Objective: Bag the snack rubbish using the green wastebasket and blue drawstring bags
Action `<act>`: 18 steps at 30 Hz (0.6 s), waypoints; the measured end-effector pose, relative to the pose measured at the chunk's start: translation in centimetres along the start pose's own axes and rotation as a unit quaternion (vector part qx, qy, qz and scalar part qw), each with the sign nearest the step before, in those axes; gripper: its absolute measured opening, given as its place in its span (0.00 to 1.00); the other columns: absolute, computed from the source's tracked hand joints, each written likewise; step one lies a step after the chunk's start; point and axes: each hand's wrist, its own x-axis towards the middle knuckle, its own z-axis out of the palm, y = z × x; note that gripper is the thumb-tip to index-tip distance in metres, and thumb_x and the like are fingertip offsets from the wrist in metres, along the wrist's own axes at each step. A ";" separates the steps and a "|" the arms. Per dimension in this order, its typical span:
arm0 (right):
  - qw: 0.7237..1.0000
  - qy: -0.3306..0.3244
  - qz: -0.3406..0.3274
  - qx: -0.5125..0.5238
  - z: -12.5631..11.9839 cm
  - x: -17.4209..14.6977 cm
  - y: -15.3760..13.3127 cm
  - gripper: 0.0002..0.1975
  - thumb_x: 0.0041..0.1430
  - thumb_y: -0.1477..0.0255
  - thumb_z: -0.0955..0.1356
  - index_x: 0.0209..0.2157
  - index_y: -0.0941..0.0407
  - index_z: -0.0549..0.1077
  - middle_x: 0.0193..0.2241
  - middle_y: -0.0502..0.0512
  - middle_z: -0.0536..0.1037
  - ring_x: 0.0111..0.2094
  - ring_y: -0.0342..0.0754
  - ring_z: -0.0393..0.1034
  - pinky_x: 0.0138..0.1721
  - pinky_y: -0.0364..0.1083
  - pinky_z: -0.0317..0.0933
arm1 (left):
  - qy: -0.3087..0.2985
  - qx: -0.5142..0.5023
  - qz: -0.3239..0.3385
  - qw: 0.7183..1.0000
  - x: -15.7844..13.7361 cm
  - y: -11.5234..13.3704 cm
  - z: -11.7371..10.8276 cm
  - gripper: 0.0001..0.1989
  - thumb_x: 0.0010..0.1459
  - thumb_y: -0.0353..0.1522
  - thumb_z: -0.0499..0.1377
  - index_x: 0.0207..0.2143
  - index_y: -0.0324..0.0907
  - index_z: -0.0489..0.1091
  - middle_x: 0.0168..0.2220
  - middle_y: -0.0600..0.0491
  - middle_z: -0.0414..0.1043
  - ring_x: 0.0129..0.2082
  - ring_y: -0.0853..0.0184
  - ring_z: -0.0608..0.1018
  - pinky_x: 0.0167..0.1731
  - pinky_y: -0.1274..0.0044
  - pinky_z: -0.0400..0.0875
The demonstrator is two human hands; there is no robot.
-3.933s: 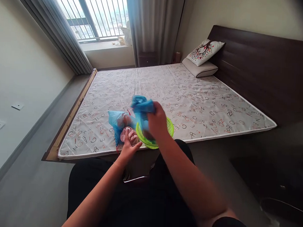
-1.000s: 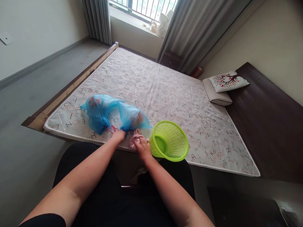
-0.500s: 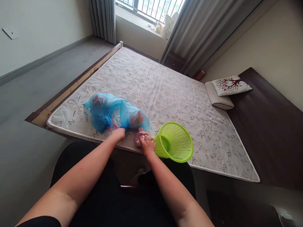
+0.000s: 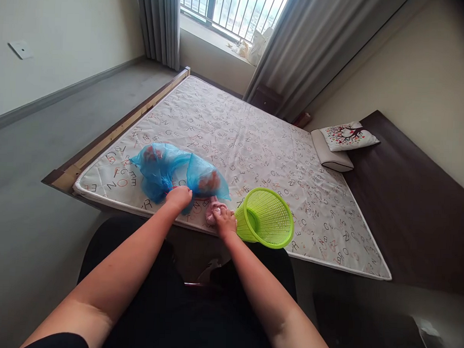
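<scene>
Two translucent blue plastic bag bulges lie joined near the mattress's front edge, with blurry orange-red contents showing through the left part (image 4: 154,161) and the right part of the blue plastic bag (image 4: 207,178). My left hand (image 4: 179,196) is closed at the bag's near edge, its fingers wrapped on the plastic and partly hidden. Just right of it, my right hand (image 4: 226,222) presses its curled fingers on a pink fuzzy cloth (image 4: 212,214) lying on the mattress. A lime-green mesh basket (image 4: 272,221) is tipped beside my right hand, its mouth facing up and right.
The letter-printed mattress (image 4: 233,128) rests on a wooden bed frame (image 4: 104,134). Toward the right lie a tree-print pillow (image 4: 349,136) and a beige cushion (image 4: 329,154) against the dark headboard (image 4: 402,200). Grey curtains (image 4: 159,29) flank the barred window.
My left hand has moved slightly up and its closed fist shows more fully. The right hand stays on the pink cloth. The view has shifted slightly.
</scene>
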 end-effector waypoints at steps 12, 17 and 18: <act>0.989 0.076 -0.018 0.124 -4.2 -4.0 -1.0 0.24 0.64 0.72 0.70 0.60 0.45 0.75 0.68 0.57 0.66 0.59 0.58 0.66 0.57 0.55 0.65 | 0.054 -0.072 -0.049 0.995 1.5 -5.3 -5.6 0.20 0.66 0.39 0.52 0.47 0.41 0.81 0.48 0.39 0.82 0.48 0.50 0.82 0.47 0.68 0.74; 0.910 0.267 -0.095 0.304 -10.9 -8.3 4.3 0.29 0.53 0.68 0.77 0.57 0.53 0.75 0.61 0.63 0.72 0.62 0.57 0.68 0.64 0.55 0.64 | 0.077 -0.166 0.002 0.983 0.8 -3.8 -5.2 0.29 0.72 0.46 0.43 0.37 0.40 0.79 0.40 0.44 0.83 0.39 0.59 0.82 0.42 0.72 0.74; 0.892 0.313 -0.057 0.322 -12.2 -9.1 6.4 0.27 0.54 0.67 0.75 0.56 0.53 0.75 0.60 0.64 0.73 0.61 0.59 0.68 0.64 0.58 0.64 | 0.076 -0.204 0.019 0.976 0.7 -3.2 -5.0 0.31 0.72 0.48 0.43 0.36 0.39 0.79 0.38 0.45 0.83 0.37 0.60 0.82 0.41 0.72 0.74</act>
